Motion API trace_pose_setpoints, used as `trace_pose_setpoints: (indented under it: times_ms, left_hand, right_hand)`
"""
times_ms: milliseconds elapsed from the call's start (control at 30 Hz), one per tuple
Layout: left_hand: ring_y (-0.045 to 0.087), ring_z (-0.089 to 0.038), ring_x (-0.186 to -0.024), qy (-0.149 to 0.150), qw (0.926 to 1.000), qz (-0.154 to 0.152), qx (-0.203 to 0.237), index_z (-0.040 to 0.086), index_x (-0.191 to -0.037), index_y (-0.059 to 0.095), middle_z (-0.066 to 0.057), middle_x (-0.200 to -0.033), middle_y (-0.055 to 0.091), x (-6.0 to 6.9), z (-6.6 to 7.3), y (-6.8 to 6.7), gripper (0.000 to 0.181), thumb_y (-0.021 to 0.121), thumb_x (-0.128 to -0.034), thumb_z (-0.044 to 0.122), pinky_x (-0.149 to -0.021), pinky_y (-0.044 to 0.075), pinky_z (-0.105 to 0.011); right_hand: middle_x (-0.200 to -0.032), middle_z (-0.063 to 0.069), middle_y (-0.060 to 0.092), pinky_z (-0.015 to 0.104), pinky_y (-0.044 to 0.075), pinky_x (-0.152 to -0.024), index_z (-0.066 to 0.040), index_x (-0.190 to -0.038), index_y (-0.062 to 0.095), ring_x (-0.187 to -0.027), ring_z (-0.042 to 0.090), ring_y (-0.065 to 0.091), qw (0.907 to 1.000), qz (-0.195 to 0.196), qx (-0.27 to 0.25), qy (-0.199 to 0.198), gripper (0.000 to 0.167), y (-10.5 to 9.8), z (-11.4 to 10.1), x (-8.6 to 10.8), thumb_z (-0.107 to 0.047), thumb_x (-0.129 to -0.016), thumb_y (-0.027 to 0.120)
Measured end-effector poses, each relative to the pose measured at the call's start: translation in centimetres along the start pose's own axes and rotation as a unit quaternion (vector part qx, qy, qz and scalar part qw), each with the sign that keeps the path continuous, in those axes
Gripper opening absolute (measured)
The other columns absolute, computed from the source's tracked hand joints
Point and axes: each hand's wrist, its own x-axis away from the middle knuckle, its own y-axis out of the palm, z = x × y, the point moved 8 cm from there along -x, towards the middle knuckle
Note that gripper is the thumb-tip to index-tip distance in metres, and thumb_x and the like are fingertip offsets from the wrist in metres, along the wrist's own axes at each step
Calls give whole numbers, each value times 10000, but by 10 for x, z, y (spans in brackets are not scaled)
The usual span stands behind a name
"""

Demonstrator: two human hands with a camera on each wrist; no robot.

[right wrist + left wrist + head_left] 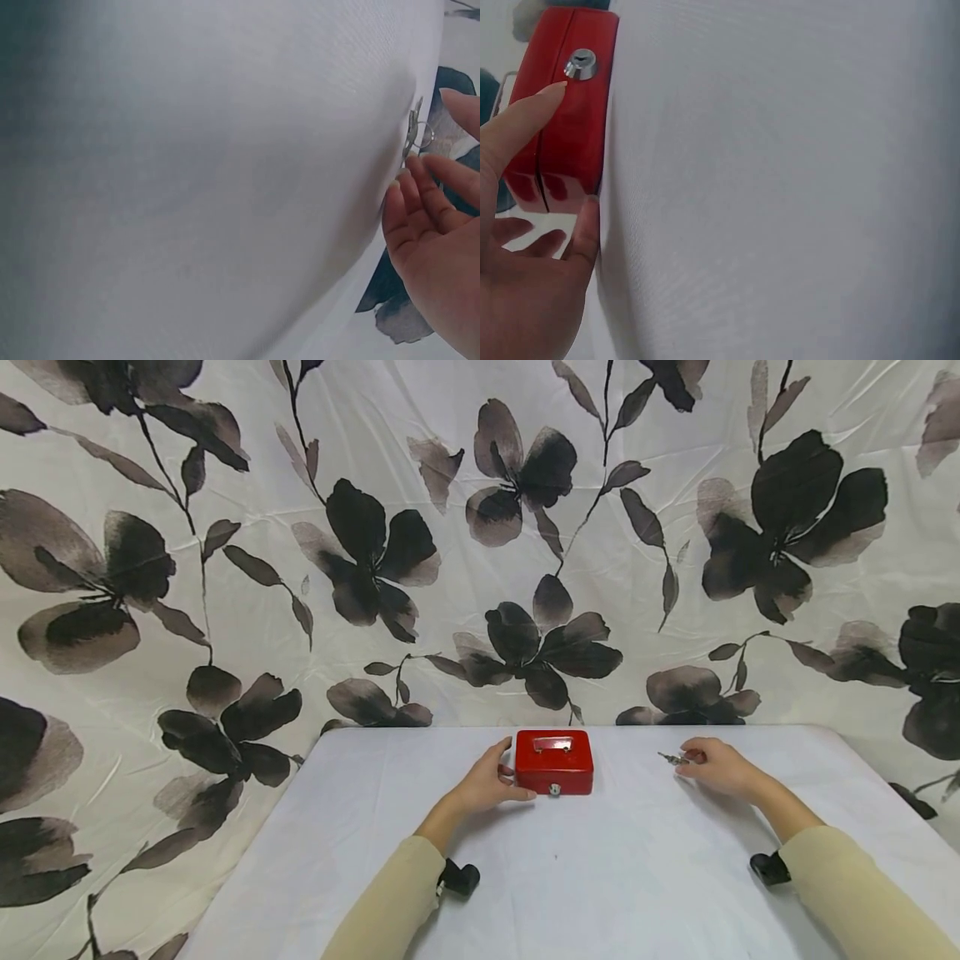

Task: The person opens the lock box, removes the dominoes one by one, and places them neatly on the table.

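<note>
A small red cash box with a metal top handle stands near the far edge of the white-covered table. Its silver lock faces front, with no key in it. My left hand is at the box's left end, thumb across the front beside the lock and other fingers along the side. To the right, a small bunch of keys on a ring lies at the fingertips of my right hand. In the right wrist view the thumb stands apart from the keys, while the other fingertips reach their lower end.
A white cloth covers the table. Behind it hangs a pale curtain with dark printed flowers. Each forearm wears a beige sleeve and a black wrist device.
</note>
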Motion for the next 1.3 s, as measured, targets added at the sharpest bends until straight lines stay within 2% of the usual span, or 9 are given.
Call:
trace_pose_setpoints:
  times_ms: [133, 300, 500, 667, 800, 1067, 1300]
  left_hand:
    - [594, -245, -1087, 49, 9999, -71, 70, 67, -1614, 242, -144, -1525, 443, -1, 2, 2, 1039, 884, -810, 209, -896, 583, -378]
    - [586, -236, -1053, 66, 9999, -103, 72, 60, -1610, 247, -147, -1519, 446, -2, 2, 3, 1034, 885, -809, 198, -926, 569, -394]
    - [576, -220, -998, -19, 9997, -193, 131, 85, -1620, 233, -126, -1392, 522, -5, -1, 3, 1052, 890, -803, 185, -903, 563, -354]
    - [588, -213, -999, -67, 9986, -270, 444, 106, -1624, 234, -113, -1518, 456, -7, -5, 1, 1053, 888, -799, 146, -919, 554, -343]
    - [589, -203, -1008, -74, 9979, -234, 605, 114, -1618, 257, -98, -1585, 401, -8, -6, -1, 1038, 888, -793, 122, -917, 544, -334]
    - [576, -213, -1032, -197, 9976, -189, 636, 134, -1607, 299, -83, -1551, 452, -10, -10, -2, 999, 885, -798, 142, -906, 547, -340]
    - [566, -213, -972, -242, 9971, -245, 679, 161, -1598, 328, -72, -1513, 488, -11, -11, 0, 987, 896, -791, 164, -865, 529, -327]
  right_hand:
    - [-1063, 248, 648, 483, 489, -850, 199, -1212, 581, -932, 312, 568, 10000, 38, 38, -30, 444, -1, -2, 0, -133, -941, 699]
    - [-1064, 248, 653, 541, 492, -896, 179, -1178, 605, -970, 351, 593, 9999, -41, 87, 124, 415, 0, 0, -4, -152, -946, 700]
    - [-1056, 222, 638, 518, 493, -879, 143, -1144, 616, -961, 335, 577, 9992, -194, 35, 357, 367, 3, 5, -8, -162, -954, 690]
    - [-1036, 208, 632, 477, 486, -854, 141, -1123, 617, -941, 318, 568, 9988, -247, 8, 413, 349, 4, 5, -10, -154, -954, 693]
    - [-1014, 196, 630, 462, 483, -840, 132, -1107, 623, -921, 303, 565, 9987, -196, 1, 477, 325, 3, 4, -10, -142, -949, 697]
    - [-976, 173, 632, 408, 470, -795, 119, -1080, 646, -891, 285, 557, 9984, 6, -65, 558, 269, 4, 7, -10, -112, -947, 686]
    - [-960, 161, 631, 364, 456, -761, 107, -1061, 651, -880, 278, 552, 9979, 88, -136, 632, 242, 5, 10, -11, -104, -944, 676]
